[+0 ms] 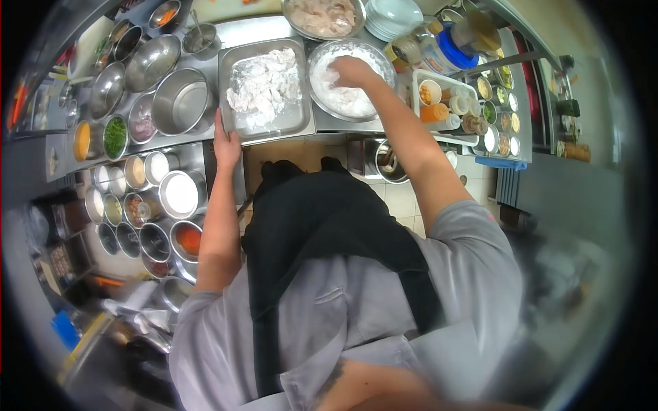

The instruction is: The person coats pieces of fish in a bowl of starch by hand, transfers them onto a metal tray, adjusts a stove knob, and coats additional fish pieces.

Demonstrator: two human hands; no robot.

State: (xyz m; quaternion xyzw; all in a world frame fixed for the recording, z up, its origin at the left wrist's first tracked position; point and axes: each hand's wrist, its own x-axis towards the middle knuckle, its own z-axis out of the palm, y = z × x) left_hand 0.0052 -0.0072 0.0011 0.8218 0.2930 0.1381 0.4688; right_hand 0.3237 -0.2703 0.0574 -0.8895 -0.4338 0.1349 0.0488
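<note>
My right hand [351,72] is down in a steel bowl [389,65] of white powder [356,101]; its fingertips are sunk in the powder, so what they hold, if anything, is hidden. Left of the bowl stands a rectangular steel tray [306,127] with powder-coated pieces [264,89] heaped in it. Against the tray's lower left side rests my left hand [227,142], fingers stretched along the outer edge and nothing in the palm that I can see.
Behind the powder bowl sits a bowl of pale raw meat [322,17], beside stacked plates [394,17]. Steel pots [181,103] and ingredient containers crowd the left. A white bin [417,103] of sauce bottles stands at right, near a blue-lidded tub [452,51].
</note>
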